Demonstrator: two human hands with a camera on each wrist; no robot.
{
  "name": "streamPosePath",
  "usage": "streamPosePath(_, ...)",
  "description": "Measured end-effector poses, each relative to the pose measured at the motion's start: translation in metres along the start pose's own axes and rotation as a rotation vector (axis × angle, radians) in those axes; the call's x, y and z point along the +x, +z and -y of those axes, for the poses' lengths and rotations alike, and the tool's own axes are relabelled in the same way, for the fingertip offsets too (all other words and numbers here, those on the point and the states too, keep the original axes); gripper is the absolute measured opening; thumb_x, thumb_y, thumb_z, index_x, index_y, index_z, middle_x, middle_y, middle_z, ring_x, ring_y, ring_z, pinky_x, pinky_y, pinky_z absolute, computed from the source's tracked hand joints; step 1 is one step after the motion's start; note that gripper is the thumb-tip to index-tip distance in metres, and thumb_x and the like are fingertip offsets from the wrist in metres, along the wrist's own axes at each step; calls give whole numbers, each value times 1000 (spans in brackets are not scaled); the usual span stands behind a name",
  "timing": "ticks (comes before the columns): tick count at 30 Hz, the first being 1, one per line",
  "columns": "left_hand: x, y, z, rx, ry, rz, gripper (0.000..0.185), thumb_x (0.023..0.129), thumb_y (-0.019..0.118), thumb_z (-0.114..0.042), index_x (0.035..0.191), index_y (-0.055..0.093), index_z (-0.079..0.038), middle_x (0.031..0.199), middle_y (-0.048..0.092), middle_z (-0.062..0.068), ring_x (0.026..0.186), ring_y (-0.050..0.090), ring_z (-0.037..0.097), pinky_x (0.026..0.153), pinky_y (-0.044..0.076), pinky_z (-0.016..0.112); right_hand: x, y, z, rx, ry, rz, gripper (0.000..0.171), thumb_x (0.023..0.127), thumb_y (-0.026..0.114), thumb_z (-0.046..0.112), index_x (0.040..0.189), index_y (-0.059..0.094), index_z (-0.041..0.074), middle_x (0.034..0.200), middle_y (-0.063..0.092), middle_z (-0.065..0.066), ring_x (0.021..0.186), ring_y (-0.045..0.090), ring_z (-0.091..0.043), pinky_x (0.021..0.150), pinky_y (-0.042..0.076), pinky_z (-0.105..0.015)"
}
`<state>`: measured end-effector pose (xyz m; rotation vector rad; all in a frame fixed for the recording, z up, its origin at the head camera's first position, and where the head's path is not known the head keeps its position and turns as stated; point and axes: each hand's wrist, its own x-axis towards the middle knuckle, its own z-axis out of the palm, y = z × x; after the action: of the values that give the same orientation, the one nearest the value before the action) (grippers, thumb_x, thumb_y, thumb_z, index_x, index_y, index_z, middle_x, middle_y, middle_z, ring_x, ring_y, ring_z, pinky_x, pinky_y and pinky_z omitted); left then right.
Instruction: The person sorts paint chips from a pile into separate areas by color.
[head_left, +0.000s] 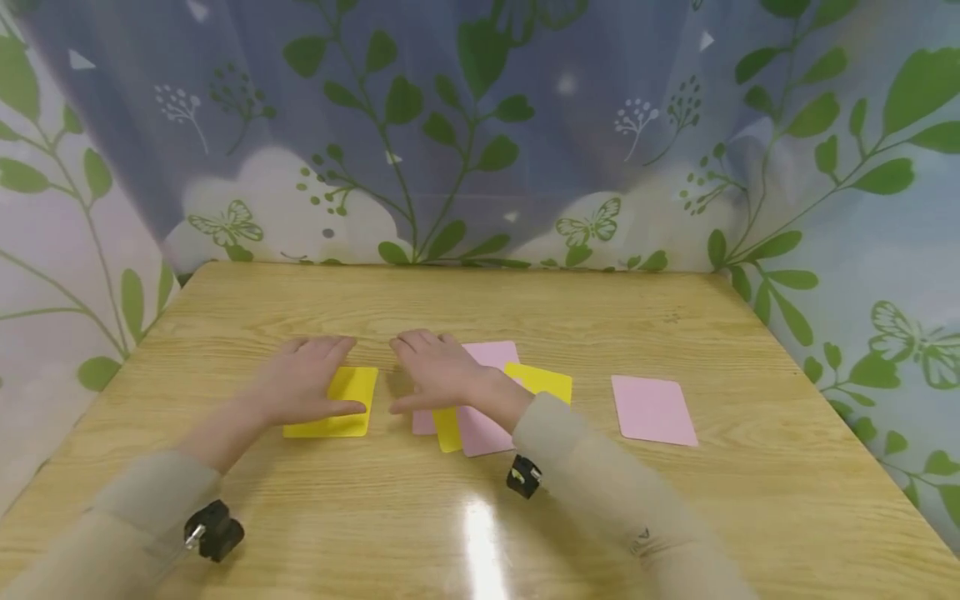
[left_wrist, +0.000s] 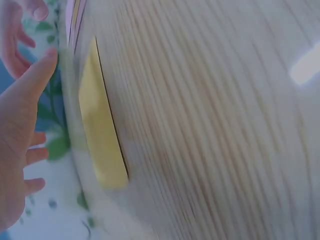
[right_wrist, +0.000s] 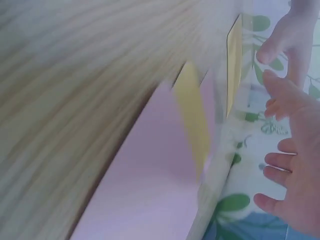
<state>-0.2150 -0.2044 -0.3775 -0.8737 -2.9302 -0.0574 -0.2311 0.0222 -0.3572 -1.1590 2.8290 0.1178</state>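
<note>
Person at a wooden desk (head_left: pixel 675 333), both hands flat and spread, holding nothing. Left hand (head_left: pixel 311 379) rests palm-down on the upper left part of a single yellow card (head_left: pixel 341 408), fingers straight, thumb out along the card's middle. Right hand (head_left: pixel 438 371) lies fingers-wide over a loose overlapping pile of pink and yellow cards (head_left: pixel 480 417) just right of it; how many cards sit in the pile is hard to tell. One more pink card (head_left: pixel 652 408) lies alone, well apart to the right.

Step in hand, as I judge it: sorting or spreading the cards by colour, the yellow one set off to the left, the mixed pile half done. Next move likely calls for pressing one card with the fingertips and sliding it free of the overlap without dragging its neighbours.

Desk top is light wood grain, glossy, with a glare patch (head_left: pixel 480 533) near the front edge. Behind and to both sides hangs a curtain (head_left: pixel 480 125) printed with green leaves and butterflies. Wrist views are blurred.
</note>
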Motion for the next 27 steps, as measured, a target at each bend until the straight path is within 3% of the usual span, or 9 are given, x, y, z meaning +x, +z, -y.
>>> streamPosePath(9,28,0,-55,32,92,-111,87,71,65,-64,123,50,3,119,56,17,113,50,34,96,36,51,-56,10,-47,51,-75,-81,90,77,64,56,142,31,4,145,32,-9,133,27,-25,103,27,-50)
streamPosePath(17,46,12,-92,95,138,-125,92,64,62,-73,120,51,-1,115,56,13,109,50,31,93,37,48,-95,21,-78,15,-85,-64,96,73,62,63,142,30,4,143,31,-12,132,27,-28,102,28,-49)
streamPosePath(21,51,21,-106,109,166,-82,98,63,57,-77,124,48,-2,120,54,13,113,48,30,95,35,48,-109,28,-87,-20,-107,-27,101,71,60,69,142,30,4,144,29,-14,132,26,-29,102,29,-48)
streamPosePath(27,52,26,-125,108,193,10,102,66,49,-81,129,45,-1,126,49,15,117,44,31,98,32,47,-118,39,-92,25,-105,50,105,69,61,69,144,27,5,147,25,-14,135,22,-30,102,28,-52)
